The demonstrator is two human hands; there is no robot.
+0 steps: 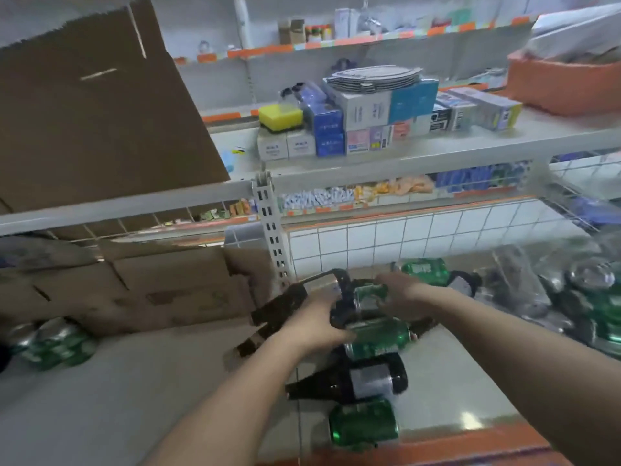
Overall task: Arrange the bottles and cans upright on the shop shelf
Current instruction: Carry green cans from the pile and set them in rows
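Note:
A heap of green cans and dark glass bottles lies on its side in the middle of the grey shop shelf (151, 381). My left hand (316, 319) grips a dark bottle (340, 316) at the heap's left side. My right hand (400, 290) curls over a green can (369, 295) at the top. Below them lie another green can (381, 332), a dark bottle with a grey label (364, 381) and a green can (364, 422) near the front edge. Two more dark bottles (279, 307) lie to the left. The picture is blurred.
More green cans lie at the far left (57, 344) and one at the back (426, 270). A pile of cans and clear bottles (588, 297) fills the right. Cardboard boxes (151, 290) stand behind on the left. A slotted post (272, 230) rises behind the heap; an upper shelf (369, 169) hangs overhead.

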